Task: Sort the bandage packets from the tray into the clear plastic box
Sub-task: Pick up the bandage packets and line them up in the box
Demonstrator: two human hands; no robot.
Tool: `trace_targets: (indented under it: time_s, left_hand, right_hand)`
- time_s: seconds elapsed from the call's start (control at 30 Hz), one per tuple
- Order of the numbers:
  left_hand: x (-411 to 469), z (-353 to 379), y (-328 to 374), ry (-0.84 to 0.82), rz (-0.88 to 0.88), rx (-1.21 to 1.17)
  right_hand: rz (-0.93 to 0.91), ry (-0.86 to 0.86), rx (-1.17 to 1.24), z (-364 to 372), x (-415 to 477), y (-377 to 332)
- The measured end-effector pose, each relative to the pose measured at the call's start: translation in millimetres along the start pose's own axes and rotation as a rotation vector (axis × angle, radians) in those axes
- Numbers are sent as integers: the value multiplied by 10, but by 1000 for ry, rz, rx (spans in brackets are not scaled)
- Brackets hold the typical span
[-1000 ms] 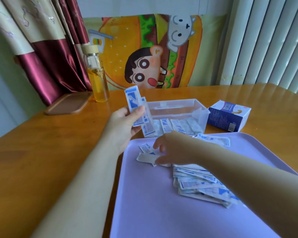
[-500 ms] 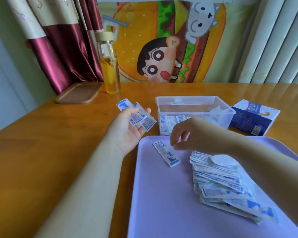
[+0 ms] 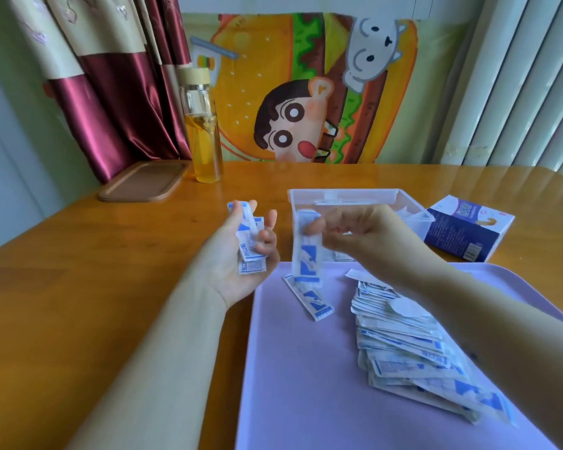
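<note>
My left hand (image 3: 241, 254) hovers left of the lilac tray (image 3: 299, 384), palm up, gripping a small bunch of white-and-blue bandage packets (image 3: 249, 241). My right hand (image 3: 364, 235) is raised over the tray's far edge, in front of the clear plastic box (image 3: 345, 193), and pinches one packet (image 3: 306, 251) that hangs down lengthwise. One loose packet (image 3: 309, 298) lies on the tray below it. A fanned pile of several packets (image 3: 413, 349) lies on the tray's right half, partly under my right forearm. Packets inside the box are mostly hidden by my right hand.
A blue-and-white bandage carton (image 3: 468, 228) lies right of the box. A glass bottle of yellow liquid (image 3: 202, 131) and a brown wooden tray (image 3: 143, 181) stand at the table's far left. Curtains, a cartoon cloth and blinds lie behind the wooden table (image 3: 78, 287).
My right hand has picked one packet from the tray and lifted it in front of the box. My left hand turned more palm-up, still holding its bunch. The camera has come closer.
</note>
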State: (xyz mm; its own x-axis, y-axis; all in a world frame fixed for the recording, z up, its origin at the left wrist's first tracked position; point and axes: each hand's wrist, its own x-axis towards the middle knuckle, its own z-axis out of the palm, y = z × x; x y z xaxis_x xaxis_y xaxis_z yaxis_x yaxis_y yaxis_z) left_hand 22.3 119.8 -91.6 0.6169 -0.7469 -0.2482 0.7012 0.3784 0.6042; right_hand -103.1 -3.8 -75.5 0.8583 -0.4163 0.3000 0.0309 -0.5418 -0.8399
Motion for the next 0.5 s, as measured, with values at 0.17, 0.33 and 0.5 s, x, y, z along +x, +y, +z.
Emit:
trace_targets:
  time_s: [0.17, 0.33, 0.5]
  left_hand:
    - [-73, 53, -70, -62, -92, 139]
    - [-87, 93, -153, -91, -126, 105]
    - [-18, 72, -126, -2, -105, -134]
  right_hand:
    - [20, 13, 146, 134, 69, -171]
    - [-132, -90, -284, 236, 142, -112]
    - [-38, -11, -308, 133, 97, -41]
